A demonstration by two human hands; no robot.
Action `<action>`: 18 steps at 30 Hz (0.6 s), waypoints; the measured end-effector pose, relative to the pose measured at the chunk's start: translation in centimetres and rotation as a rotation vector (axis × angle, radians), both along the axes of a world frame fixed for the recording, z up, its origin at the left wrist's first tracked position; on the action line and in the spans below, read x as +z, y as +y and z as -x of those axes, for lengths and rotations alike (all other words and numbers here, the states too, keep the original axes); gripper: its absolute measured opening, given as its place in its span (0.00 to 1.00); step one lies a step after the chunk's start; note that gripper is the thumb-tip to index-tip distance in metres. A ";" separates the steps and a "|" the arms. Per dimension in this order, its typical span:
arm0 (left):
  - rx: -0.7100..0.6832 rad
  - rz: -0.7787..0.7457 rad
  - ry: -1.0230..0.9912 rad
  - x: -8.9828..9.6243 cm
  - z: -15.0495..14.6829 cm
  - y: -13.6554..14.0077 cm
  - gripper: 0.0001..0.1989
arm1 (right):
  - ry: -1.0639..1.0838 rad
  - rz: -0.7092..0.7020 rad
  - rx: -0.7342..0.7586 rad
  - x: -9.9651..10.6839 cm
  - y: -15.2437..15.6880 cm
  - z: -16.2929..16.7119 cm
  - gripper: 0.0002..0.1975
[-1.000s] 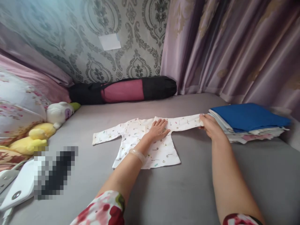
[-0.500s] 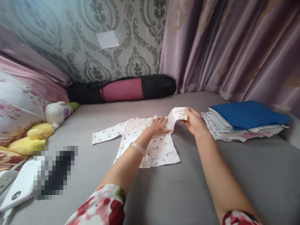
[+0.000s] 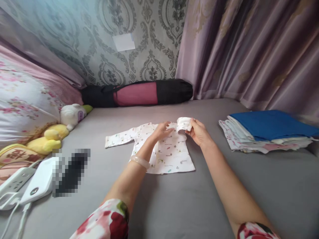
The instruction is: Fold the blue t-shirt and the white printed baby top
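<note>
A small white long-sleeved shirt with a fine print lies spread on the grey bed sheet, its left-side sleeve stretched out flat. My right hand pinches the cuff end of the other sleeve, which is lifted and bent back over the shoulder. Over the upper middle of the shirt is my left hand, its fingers apart and holding nothing; whether it touches the cloth I cannot tell. A pale bangle circles my left wrist.
To the right sits a stack of folded clothes topped by a blue cloth. A long black and pink bag lies along the wall. On the left are plush toys, a pillow, a power strip and a white power bank.
My right hand has brought the sleeve end inward to the left, folding it toward the body of the shirt. My left hand has risen slightly and shifted back; the view has turned a little left.
</note>
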State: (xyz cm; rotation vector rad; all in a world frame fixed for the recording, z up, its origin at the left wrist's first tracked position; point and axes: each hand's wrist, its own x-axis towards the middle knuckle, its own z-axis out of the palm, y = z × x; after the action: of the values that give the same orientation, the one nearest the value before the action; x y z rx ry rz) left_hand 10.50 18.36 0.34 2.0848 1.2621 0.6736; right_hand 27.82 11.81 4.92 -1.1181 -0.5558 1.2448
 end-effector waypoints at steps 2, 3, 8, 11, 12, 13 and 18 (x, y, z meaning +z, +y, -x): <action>0.207 0.129 -0.136 0.3 1.8 -0.7 0.16 | 0.036 0.017 -0.001 -0.3 0.0 0.5 0.10; 0.279 0.194 -0.204 0.4 2.6 -1.1 0.14 | 0.055 0.028 -0.001 -0.5 0.1 0.8 0.11; 0.367 0.390 -0.461 0.4 4.9 -3.7 0.12 | 0.108 -0.016 0.089 -1.8 -0.1 2.4 0.09; 0.336 0.392 -0.513 0.0 5.0 -4.5 0.14 | 0.040 -0.063 0.421 -2.1 -0.7 3.2 0.17; 0.340 0.385 -0.512 0.0 5.0 -4.6 0.15 | -0.010 -0.059 0.529 -2.1 -0.9 3.4 0.21; 0.351 0.376 -0.505 -0.1 5.0 -4.6 0.17 | -0.066 -0.047 0.604 -2.1 -1.1 3.5 0.25; 0.409 0.342 -0.417 0.0 5.1 -4.6 0.22 | -0.182 -0.020 0.589 -1.7 -0.8 2.5 0.35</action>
State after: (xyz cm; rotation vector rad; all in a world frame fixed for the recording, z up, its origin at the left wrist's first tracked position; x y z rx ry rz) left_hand 5.35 13.75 0.30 1.3361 1.4442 0.9362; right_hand 25.37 11.05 3.20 -1.0928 -1.0874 1.6387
